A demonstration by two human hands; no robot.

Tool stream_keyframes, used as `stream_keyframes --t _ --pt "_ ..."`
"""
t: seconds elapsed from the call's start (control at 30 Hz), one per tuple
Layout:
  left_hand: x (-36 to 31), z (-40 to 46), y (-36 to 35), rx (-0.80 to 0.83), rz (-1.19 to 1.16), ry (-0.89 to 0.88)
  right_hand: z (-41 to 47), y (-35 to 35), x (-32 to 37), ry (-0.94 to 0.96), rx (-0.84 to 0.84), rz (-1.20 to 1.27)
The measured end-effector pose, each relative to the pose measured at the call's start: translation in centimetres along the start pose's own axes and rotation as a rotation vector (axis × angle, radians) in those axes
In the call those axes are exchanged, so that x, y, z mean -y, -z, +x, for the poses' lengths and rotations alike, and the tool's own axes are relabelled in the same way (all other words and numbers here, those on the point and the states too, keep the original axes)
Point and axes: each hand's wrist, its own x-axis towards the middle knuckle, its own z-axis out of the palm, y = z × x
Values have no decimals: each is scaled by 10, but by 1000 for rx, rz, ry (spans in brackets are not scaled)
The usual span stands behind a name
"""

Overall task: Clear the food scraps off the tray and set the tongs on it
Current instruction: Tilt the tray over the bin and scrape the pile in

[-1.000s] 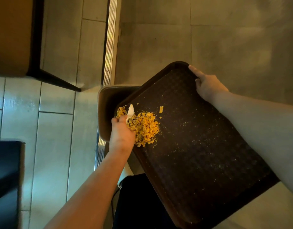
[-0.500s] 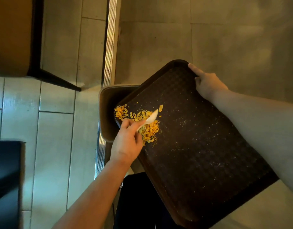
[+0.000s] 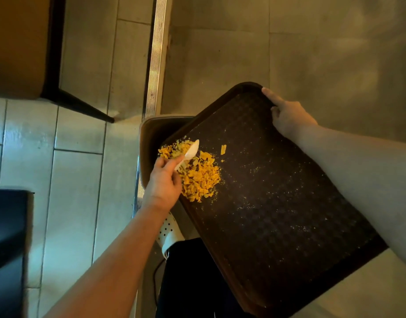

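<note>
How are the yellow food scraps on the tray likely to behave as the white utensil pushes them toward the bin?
The food scraps look like small, dry, loose flakes, so they probably slide in clumps and scatter rather than move as one mass. A stray piece and fine crumbs lie across the tray, so some will likely stay behind. They seem light; the white utensil should shift them easily.

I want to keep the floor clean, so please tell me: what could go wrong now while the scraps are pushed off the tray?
1. The yellow scraps lie at the tray edge, which covers only part of the bin; some may fall onto the tiled floor.
2. The right hand grips just one corner of the tilted tray, so it may slip.
3. The left hand holds a small white utensil; fine crumbs will likely remain.
</note>
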Motion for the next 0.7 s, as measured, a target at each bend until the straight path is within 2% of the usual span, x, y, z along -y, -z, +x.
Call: stream_keyframes --t 0.13,0.3,0.47,0.7 --pt "5 -2 5 32 15 -37 -3 2 1 2 6 -7" --pt "18 -7 15 -20 39 94 -3 3 5 0 6 -19" --pt "-2 1 9 -37 -18 93 -2 2 3 1 12 -10" --pt "-13 19 0 -10 5 286 -3 2 4 0 13 3"
